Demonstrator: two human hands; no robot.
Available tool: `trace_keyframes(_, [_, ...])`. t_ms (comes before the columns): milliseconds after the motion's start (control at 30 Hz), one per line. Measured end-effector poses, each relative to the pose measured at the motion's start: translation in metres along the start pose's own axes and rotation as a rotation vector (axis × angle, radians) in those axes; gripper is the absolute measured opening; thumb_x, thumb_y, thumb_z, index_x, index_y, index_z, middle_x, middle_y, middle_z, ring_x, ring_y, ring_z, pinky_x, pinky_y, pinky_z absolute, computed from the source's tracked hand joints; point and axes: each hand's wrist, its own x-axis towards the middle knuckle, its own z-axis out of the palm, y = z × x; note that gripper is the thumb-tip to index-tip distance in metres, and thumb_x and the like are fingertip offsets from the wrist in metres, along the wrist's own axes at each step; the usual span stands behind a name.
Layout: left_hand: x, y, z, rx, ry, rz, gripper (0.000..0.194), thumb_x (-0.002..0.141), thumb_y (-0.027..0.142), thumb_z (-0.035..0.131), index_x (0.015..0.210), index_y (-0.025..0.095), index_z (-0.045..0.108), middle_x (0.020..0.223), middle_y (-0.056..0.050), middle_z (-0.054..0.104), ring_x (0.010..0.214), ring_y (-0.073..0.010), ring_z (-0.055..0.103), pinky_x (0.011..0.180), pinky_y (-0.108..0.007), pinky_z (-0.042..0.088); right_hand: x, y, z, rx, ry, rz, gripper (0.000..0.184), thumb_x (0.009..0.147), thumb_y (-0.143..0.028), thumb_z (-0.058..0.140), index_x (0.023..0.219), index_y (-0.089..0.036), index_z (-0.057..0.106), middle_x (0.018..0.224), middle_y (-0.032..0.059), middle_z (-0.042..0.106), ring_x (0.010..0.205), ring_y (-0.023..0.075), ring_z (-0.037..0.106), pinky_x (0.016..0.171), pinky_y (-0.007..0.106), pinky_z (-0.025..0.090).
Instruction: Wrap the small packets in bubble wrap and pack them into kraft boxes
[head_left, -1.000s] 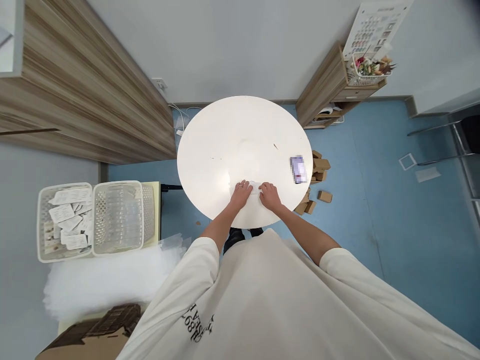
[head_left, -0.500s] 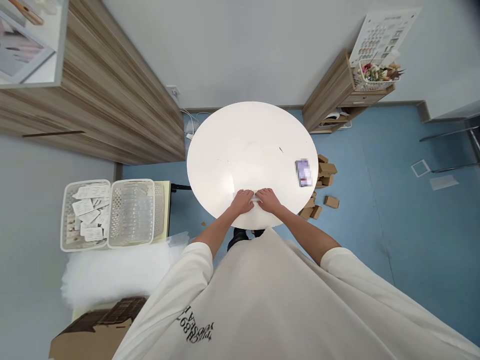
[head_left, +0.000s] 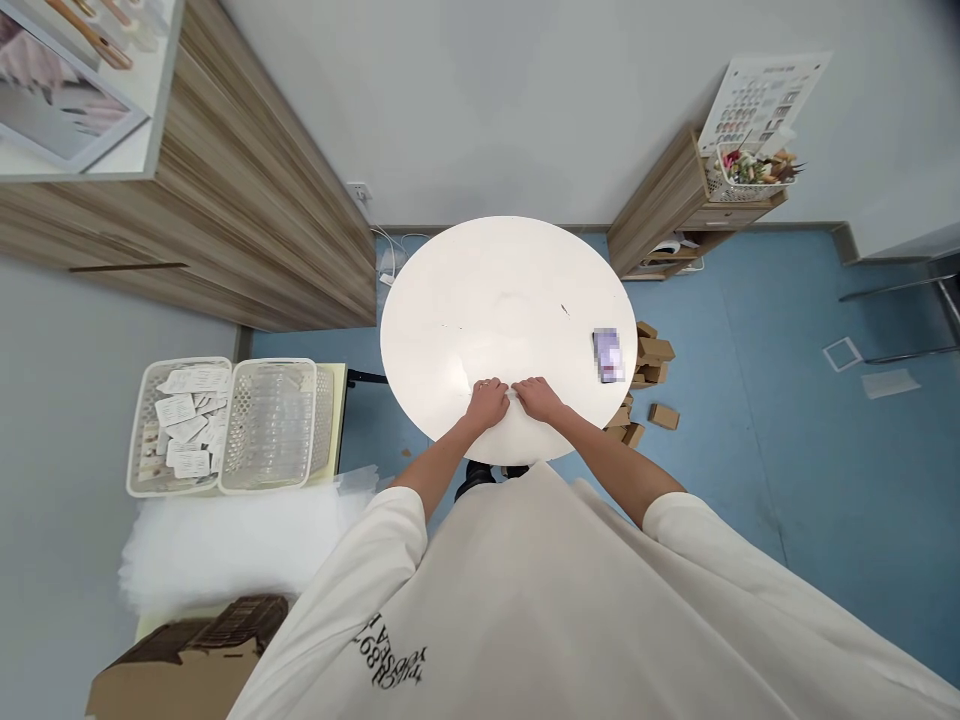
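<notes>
Near the front edge of the round white table (head_left: 499, 270), my left hand (head_left: 489, 402) and my right hand (head_left: 537, 397) sit almost fingertip to fingertip. Both have their fingers curled in, closed on a pale translucent film (head_left: 512, 393). Only a sliver of that film shows in the gap between them; the rest is covered by my fingers or blends into the white tabletop. To the right on the table lies a purple rectangular object (head_left: 608, 355), blurred by pixels.
At left, a basket of white cards (head_left: 184, 425) adjoins a basket of clear plastic pieces (head_left: 274, 425); translucent white sheets (head_left: 232, 545) and a cardboard box (head_left: 180, 665) are nearer. Several small brown boxes (head_left: 654, 352) lie on the floor right of the table. Wooden cabinets (head_left: 285, 200) stand behind.
My hands have come closer together, their fingers folding inward over the film, so less of it shows. The camera view has shifted, moving the whole room a little right and down.
</notes>
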Motion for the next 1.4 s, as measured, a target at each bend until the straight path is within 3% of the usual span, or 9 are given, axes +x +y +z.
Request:
trace_keyframes(167, [0.017, -0.001, -0.002, 0.003, 0.006, -0.125, 0.028, 0.099, 0.015, 0.036, 0.119, 0.019, 0.056, 0.110, -0.009, 0.067, 0.108, -0.0241, 0.061, 0.112, -0.046, 0.028, 0.025, 0.007, -0.005, 0.064, -0.037, 0.073, 0.032, 0.101, -0.019, 0.038, 0.128, -0.019, 0.054, 0.113, 0.0117, 0.070, 0.106, 0.0277, 0.061, 0.096, 0.039, 0.038])
trace_keyframes(267, [0.027, -0.006, 0.001, 0.022, 0.008, -0.172, 0.027, 0.100, 0.017, 0.037, 0.116, 0.020, 0.058, 0.110, -0.010, 0.068, 0.115, -0.0270, 0.058, 0.114, -0.050, 0.025, 0.038, 0.011, -0.002, 0.121, -0.050, 0.146, 0.029, 0.102, -0.023, 0.039, 0.128, -0.018, 0.050, 0.104, 0.0110, 0.071, 0.098, 0.0276, 0.062, 0.093, 0.040, 0.039])
trace_keyframes(533, [0.035, -0.018, 0.022, 0.082, 0.045, -0.149, 0.029, 0.096, 0.016, 0.042, 0.116, 0.019, 0.063, 0.133, -0.016, 0.057, 0.132, -0.0299, 0.048, 0.115, -0.051, 0.026, 0.048, 0.013, 0.026, 0.167, 0.101, 0.221, 0.027, 0.100, -0.024, 0.044, 0.121, -0.020, 0.059, 0.127, 0.0149, 0.057, 0.115, 0.0308, 0.049, 0.100, 0.044, 0.038])
trace_keyframes(667, [0.031, -0.018, 0.024, 0.125, 0.019, -0.119, 0.033, 0.093, 0.012, 0.044, 0.121, 0.017, 0.060, 0.138, -0.017, 0.054, 0.138, -0.0309, 0.044, 0.118, -0.054, 0.023, 0.043, 0.014, 0.034, 0.221, 0.214, 0.261, 0.034, 0.098, -0.027, 0.048, 0.130, -0.020, 0.056, 0.134, 0.0145, 0.053, 0.123, 0.0312, 0.044, 0.108, 0.046, 0.032])
trace_keyframes(800, [0.027, -0.014, 0.021, 0.142, -0.014, -0.115, 0.037, 0.092, 0.014, 0.044, 0.126, 0.016, 0.058, 0.143, -0.018, 0.051, 0.141, -0.0316, 0.042, 0.120, -0.056, 0.022, 0.025, 0.021, 0.040, 0.328, 0.298, 0.492, 0.041, 0.097, -0.029, 0.047, 0.137, -0.020, 0.050, 0.139, 0.0153, 0.050, 0.128, 0.0315, 0.043, 0.108, 0.047, 0.032])
trace_keyframes(967, [0.029, -0.010, 0.018, 0.164, -0.050, -0.111, 0.042, 0.090, 0.014, 0.045, 0.131, 0.013, 0.056, 0.143, -0.020, 0.051, 0.142, -0.0324, 0.041, 0.121, -0.057, 0.019, -0.003, 0.029, 0.053, 0.407, 0.271, 0.714, 0.036, 0.097, -0.032, 0.047, 0.130, -0.020, 0.053, 0.131, 0.0151, 0.053, 0.122, 0.0311, 0.047, 0.101, 0.045, 0.037])
trace_keyframes(1100, [0.027, -0.002, 0.019, 0.190, -0.023, -0.090, 0.052, 0.089, 0.011, 0.045, 0.141, 0.014, 0.050, 0.149, -0.020, 0.048, 0.147, -0.0316, 0.035, 0.122, -0.056, 0.018, -0.009, 0.023, 0.060, 0.440, 0.264, 0.773, 0.031, 0.095, -0.037, 0.052, 0.120, -0.020, 0.054, 0.127, 0.0140, 0.054, 0.120, 0.0309, 0.048, 0.099, 0.043, 0.037])
trace_keyframes(1267, [0.020, 0.012, 0.028, 0.218, -0.043, 0.084, 0.058, 0.090, 0.008, 0.041, 0.146, 0.021, 0.046, 0.158, -0.015, 0.039, 0.147, -0.0291, 0.034, 0.121, -0.051, 0.023, -0.002, 0.011, 0.062, 0.415, 0.291, 0.814, 0.032, 0.090, -0.039, 0.059, 0.115, -0.020, 0.052, 0.124, 0.0135, 0.054, 0.117, 0.0303, 0.048, 0.097, 0.041, 0.036])
trace_keyframes(1400, [0.024, 0.017, 0.032, 0.237, -0.089, 0.021, 0.062, 0.090, 0.010, 0.042, 0.151, 0.020, 0.043, 0.157, -0.017, 0.039, 0.145, -0.0322, 0.035, 0.119, -0.054, 0.022, 0.002, 0.006, 0.064, 0.391, 0.299, 0.841, 0.031, 0.089, -0.035, 0.061, 0.113, -0.020, 0.050, 0.123, 0.0139, 0.054, 0.116, 0.0298, 0.048, 0.097, 0.040, 0.035])
